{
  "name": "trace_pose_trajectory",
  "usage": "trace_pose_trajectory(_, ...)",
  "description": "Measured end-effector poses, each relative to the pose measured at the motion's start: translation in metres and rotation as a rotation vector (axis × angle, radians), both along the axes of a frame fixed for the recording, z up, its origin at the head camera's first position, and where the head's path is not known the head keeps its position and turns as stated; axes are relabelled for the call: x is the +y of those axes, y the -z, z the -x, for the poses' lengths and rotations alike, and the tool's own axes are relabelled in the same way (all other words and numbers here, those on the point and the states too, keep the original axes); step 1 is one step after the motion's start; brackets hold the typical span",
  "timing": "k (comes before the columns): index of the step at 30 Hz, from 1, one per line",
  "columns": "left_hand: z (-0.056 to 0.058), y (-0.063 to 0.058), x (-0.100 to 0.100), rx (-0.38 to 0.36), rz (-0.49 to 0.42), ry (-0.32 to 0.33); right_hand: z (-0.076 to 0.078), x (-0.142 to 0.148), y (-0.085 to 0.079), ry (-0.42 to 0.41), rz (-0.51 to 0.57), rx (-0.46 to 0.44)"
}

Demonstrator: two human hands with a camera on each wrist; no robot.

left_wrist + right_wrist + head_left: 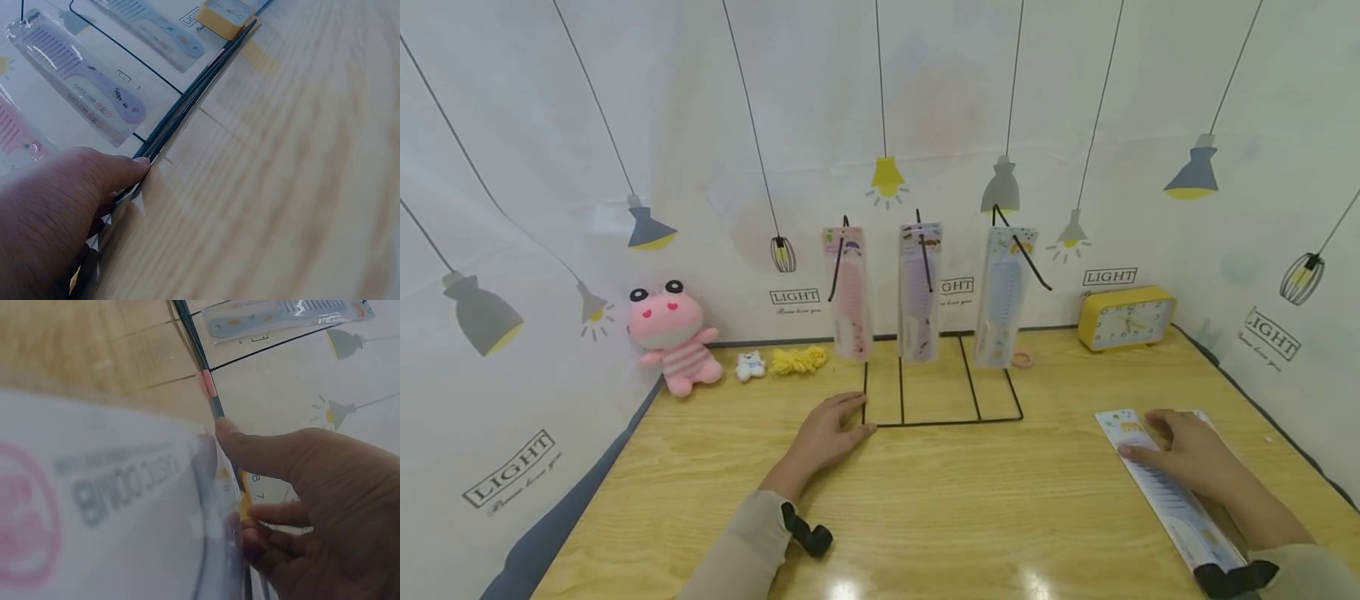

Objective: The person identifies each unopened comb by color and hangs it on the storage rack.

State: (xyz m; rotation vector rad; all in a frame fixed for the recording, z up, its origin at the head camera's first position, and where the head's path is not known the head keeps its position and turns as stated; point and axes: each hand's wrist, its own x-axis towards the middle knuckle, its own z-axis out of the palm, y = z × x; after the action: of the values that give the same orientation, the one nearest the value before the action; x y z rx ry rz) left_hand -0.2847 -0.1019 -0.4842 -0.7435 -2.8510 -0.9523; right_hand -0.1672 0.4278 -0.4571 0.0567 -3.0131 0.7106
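Observation:
My left hand (822, 437) holds the left front corner of a black wire display rack (943, 423), thumb by the front bar and fingers at the side. Its thumb (119, 170) also shows in the left wrist view. Three packaged combs hang on the rack's hooks: a pink one (850, 304), a purple one (917, 308) and a blue one (1002, 304). At the right, my right hand (1198, 458) pinches another packaged comb (1165, 492) near its upper end. That package fills much of the right wrist view. Part of another package (1201, 415) shows behind this hand.
A yellow clock (1127, 318) stands at the back right. At the back left are a pink plush toy (673, 337), a small white bear figure (750, 366) and yellow cord (799, 360). A pink ring (1022, 358) lies behind the rack. A printed cloth encloses the wooden table (940, 508).

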Motion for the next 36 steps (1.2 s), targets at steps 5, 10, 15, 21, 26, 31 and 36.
trace_pose_trajectory(5,-0.0006,0.0003,0.0003,0.001,-0.003,0.005,-0.0005,-0.0017,-0.0030,0.019,-0.023,-0.028)
trace_pose_trajectory(10,0.0006,0.0007,0.0000,0.003,-0.001,0.000,0.0016,-0.0033,-0.0034,0.054,0.008,-0.076)
trace_pose_trajectory(15,0.0015,0.0009,0.0001,-0.004,0.005,-0.003,0.0014,-0.0057,-0.0033,0.077,0.035,-0.068)
trace_pose_trajectory(21,0.0017,0.0015,0.0006,-0.005,0.011,0.000,-0.0022,-0.0081,-0.0021,0.083,0.080,-0.091)
trace_pose_trajectory(26,0.0014,0.0022,0.0002,-0.013,0.020,-0.011,-0.0034,-0.0083,0.0031,0.087,0.147,-0.049)
trace_pose_trajectory(31,0.0015,0.0019,0.0008,-0.014,0.026,-0.016,-0.0044,-0.0085,-0.0002,0.108,0.251,-0.046)
trace_pose_trajectory(36,0.0009,0.0020,0.0011,-0.020,0.033,-0.017,-0.0070,-0.0081,-0.0056,0.141,0.399,-0.092)
